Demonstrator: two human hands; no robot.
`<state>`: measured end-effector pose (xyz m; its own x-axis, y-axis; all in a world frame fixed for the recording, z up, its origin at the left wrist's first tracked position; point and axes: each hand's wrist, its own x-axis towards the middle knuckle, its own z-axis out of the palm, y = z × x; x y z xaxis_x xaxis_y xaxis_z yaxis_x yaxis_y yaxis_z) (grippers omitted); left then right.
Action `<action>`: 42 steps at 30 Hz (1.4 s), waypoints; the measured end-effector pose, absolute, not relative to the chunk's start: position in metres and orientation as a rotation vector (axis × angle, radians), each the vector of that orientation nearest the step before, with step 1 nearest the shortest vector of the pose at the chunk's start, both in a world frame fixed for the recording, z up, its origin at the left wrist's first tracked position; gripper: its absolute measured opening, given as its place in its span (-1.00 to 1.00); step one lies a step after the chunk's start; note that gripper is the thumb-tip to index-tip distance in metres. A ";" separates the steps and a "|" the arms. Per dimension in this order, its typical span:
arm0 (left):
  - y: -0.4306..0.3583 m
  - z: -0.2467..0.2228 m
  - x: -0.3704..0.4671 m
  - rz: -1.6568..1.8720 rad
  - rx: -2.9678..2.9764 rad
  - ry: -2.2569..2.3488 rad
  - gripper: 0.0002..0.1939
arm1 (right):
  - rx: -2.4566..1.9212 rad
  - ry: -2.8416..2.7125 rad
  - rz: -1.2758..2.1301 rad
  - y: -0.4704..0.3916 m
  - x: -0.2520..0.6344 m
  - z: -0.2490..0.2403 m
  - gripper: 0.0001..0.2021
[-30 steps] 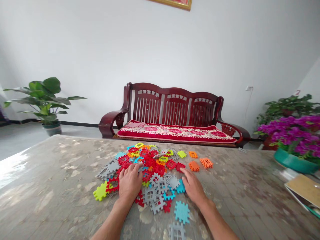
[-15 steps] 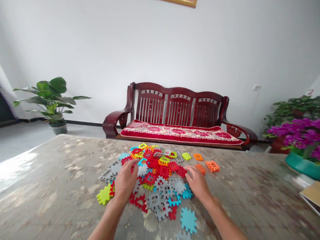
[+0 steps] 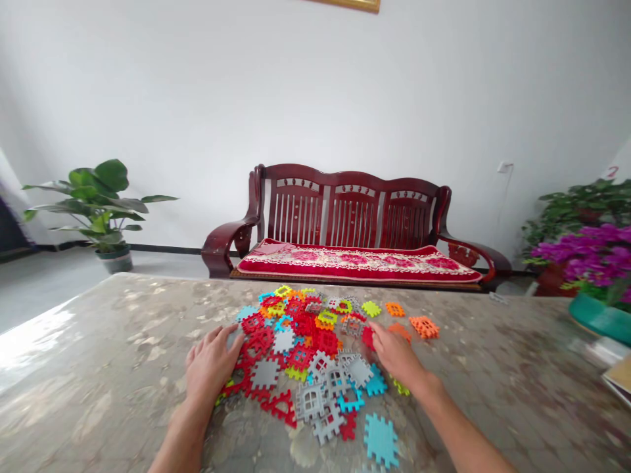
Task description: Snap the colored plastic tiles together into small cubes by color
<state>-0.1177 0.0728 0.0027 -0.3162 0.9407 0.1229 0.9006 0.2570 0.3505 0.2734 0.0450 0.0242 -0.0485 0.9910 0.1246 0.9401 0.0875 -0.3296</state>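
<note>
Jigsaw-edged plastic pieces in red, grey, blue, green and orange lie in a loose heap on the patterned table (image 3: 123, 368). At the heap's left edge, my left hand (image 3: 211, 358) has its fingers over a grey piece (image 3: 233, 337); whether it grips the piece is hidden. My right hand (image 3: 397, 351) is at the right side, fingers closed on a red piece (image 3: 367, 336). Beside it lie orange pieces (image 3: 424, 326). A light blue square piece (image 3: 381, 440) lies near the front, and a grey square piece (image 3: 265, 374) lies left of centre.
Behind the table stands a dark red wooden bench (image 3: 352, 217) with a red patterned cushion. A teal pot (image 3: 599, 320) of purple flowers and a box corner (image 3: 618, 374) are at the right. A potted plant (image 3: 116, 259) stands at the back left.
My left hand has moved left and outward to the heap's edge, uncovering red and grey pieces. The green piece at the left is now mostly hidden. My right hand has shifted slightly.
</note>
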 end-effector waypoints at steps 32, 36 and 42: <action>0.078 0.001 -0.118 0.587 1.781 2.392 -0.46 | -2.214 -2.050 0.198 0.026 0.263 0.048 -0.47; 0.078 0.003 -0.118 0.565 1.780 2.390 -0.45 | -2.107 -1.913 0.127 0.021 0.293 0.039 -0.46; 0.079 0.000 -0.118 0.618 1.809 2.392 -0.46 | -2.272 -1.600 0.045 0.008 0.367 0.031 -0.44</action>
